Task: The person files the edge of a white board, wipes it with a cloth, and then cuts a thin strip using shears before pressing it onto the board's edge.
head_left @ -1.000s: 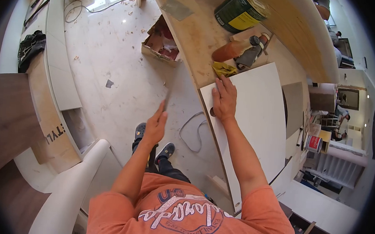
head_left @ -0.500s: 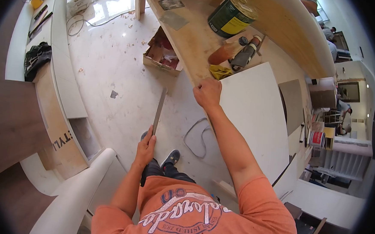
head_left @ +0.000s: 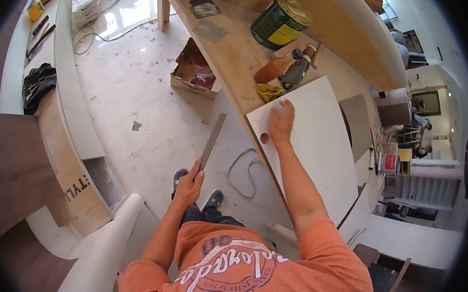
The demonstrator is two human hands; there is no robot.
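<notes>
Head view: the step in hand reads as handling at the white panel (head_left: pixel 319 146), flat metal tool held off it. Left hand (head_left: pixel 188 189) has its fingers closed round the near end of the flat metal tool (head_left: pixel 213 139), maybe a file; the far end points up and away over the floor (head_left: pixel 141 87), apart from the panel. Right hand (head_left: pixel 282 122) is open, fingers loosely spread, gripping nothing, laid on or just over the panel near its far left corner; slight blur, can't tell if it presses. Panel lies flat on the wooden bench (head_left: pixel 233 71), long left side along the bench edge, round hole (head_left: pixel 265 139) near that side, just left of the right wrist. Yellow cloth (head_left: pixel 269 92) sits just beyond the corner, bottle of orange liquid (head_left: pixel 273 71) behind it. Judgement: bringing tool to panel edge would call for a firm left grip, a flat steadying right palm, and right fingers kept clear of the tool's path.
</notes>
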